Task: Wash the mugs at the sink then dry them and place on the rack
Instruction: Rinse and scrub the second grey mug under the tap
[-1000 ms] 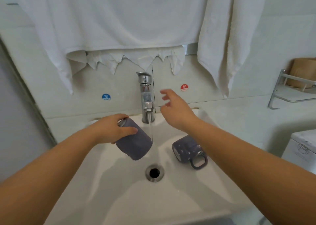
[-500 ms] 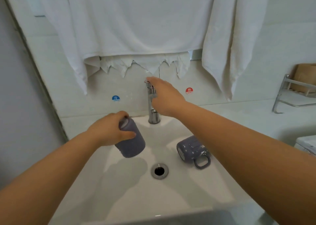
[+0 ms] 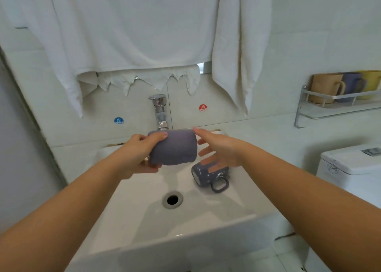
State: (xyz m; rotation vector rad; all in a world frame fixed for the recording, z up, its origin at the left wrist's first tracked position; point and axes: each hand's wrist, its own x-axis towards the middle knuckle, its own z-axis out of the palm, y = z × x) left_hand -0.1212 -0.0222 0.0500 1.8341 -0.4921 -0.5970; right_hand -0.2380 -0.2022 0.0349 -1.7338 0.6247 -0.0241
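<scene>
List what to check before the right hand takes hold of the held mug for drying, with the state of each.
1. Left hand has a firm grip on the held mug: ok, fingers and thumb curl round it.
2. Right hand is free: ok, open, fingers spread beside the mug.
3. Tap is off: ok, no stream shows.
4. Held mug is clean inside: cannot tell, its opening is hidden.
5. Second mug is out of the way: ok, on its side in the sink.
6. Rack has room: cannot tell, three mugs on it, rest out of view.
</scene>
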